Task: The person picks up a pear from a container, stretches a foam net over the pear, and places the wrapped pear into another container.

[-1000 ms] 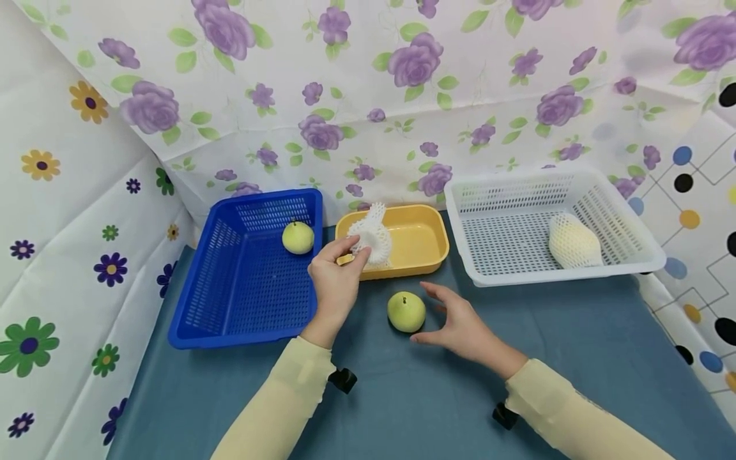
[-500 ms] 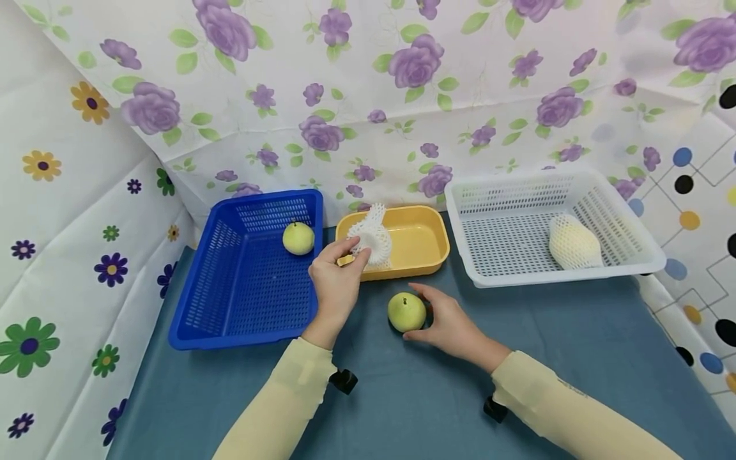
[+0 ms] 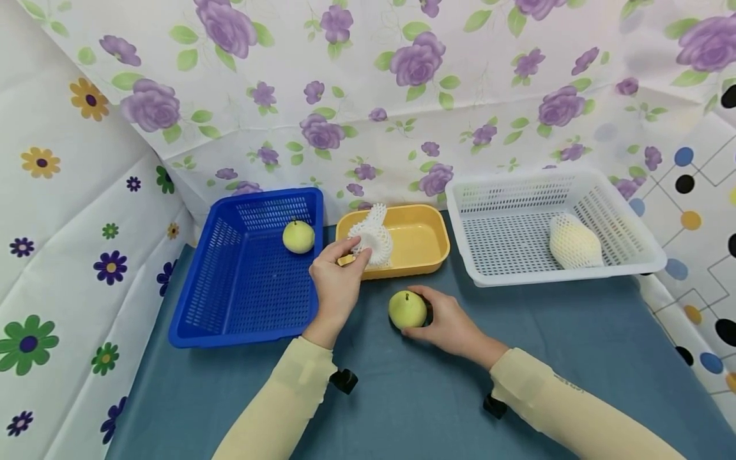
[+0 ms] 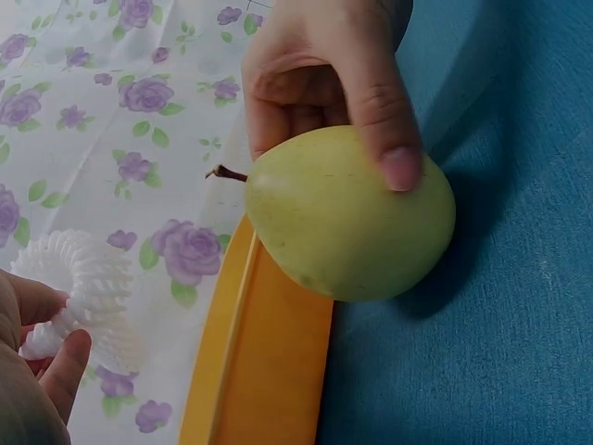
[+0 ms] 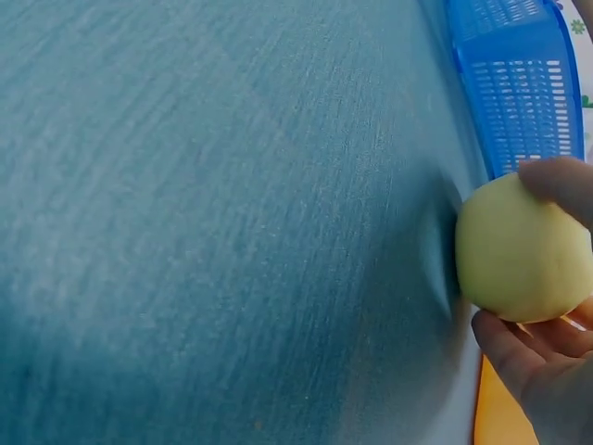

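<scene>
A white foam fruit net (image 3: 374, 237) is pinched between the thumb and fingers of my left hand (image 3: 336, 287), over the left part of the yellow tray (image 3: 420, 269). My right hand (image 3: 454, 324) grips a yellow-green pear (image 3: 407, 310) in front of that tray, thumb on the near side and fingers on the far side. In the left wrist view the pear (image 4: 347, 227) shows its brown stem pointing left. The right wrist view has the same pear (image 5: 519, 250) close to the blue cloth. Whether it touches the cloth I cannot tell.
A blue basket (image 3: 241, 338) with a bare pear (image 3: 298, 237) inside stands on the left. On the right, a white basket (image 3: 566, 275) holds a pear in a foam net (image 3: 574, 243). Blue cloth (image 3: 402, 409) covers the table, and patterned sheets hang behind and at the sides.
My right hand has moved left to the pear, and its thumb and fingers have closed around it. The left hand and the foam net have stayed put.
</scene>
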Demonstrator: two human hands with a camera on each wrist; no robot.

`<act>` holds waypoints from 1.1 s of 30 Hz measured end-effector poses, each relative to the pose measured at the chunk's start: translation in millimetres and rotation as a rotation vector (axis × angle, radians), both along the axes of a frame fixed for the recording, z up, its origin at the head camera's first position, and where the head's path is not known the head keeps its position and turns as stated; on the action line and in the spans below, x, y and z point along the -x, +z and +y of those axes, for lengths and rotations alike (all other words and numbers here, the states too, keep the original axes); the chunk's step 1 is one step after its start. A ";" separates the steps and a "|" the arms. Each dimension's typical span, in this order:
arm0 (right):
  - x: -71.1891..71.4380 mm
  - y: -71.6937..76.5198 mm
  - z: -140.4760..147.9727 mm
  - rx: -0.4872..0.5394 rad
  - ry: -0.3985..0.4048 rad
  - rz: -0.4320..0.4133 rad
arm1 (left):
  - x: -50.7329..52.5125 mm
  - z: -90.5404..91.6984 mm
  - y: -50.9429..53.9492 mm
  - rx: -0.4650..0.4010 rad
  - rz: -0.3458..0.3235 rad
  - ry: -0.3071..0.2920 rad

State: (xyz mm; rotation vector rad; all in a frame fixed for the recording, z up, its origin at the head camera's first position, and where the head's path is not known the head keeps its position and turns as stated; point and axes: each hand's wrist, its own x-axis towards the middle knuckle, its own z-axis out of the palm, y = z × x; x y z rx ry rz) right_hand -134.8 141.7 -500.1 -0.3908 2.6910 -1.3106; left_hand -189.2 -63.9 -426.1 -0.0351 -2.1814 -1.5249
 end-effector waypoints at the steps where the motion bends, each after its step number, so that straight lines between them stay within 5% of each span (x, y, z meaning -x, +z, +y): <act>1: -0.4 -0.2 0.3 0.001 -0.001 -0.002 | -0.3 0.0 0.3 -0.002 -0.002 -0.002; 8: -6.7 3.3 2.9 0.013 -0.011 -0.101 | -1.5 0.8 0.3 -0.011 0.010 -0.007; 16: -10.2 15.6 3.9 0.014 -0.122 -0.306 | -2.7 1.4 1.5 0.016 0.004 0.000; 28: -17.3 26.6 8.2 -0.017 -0.153 -0.395 | -3.3 2.7 2.6 0.037 -0.004 0.006; 33: -17.6 25.9 7.2 -0.051 -0.172 -0.367 | -3.7 3.8 2.9 0.031 -0.001 -0.003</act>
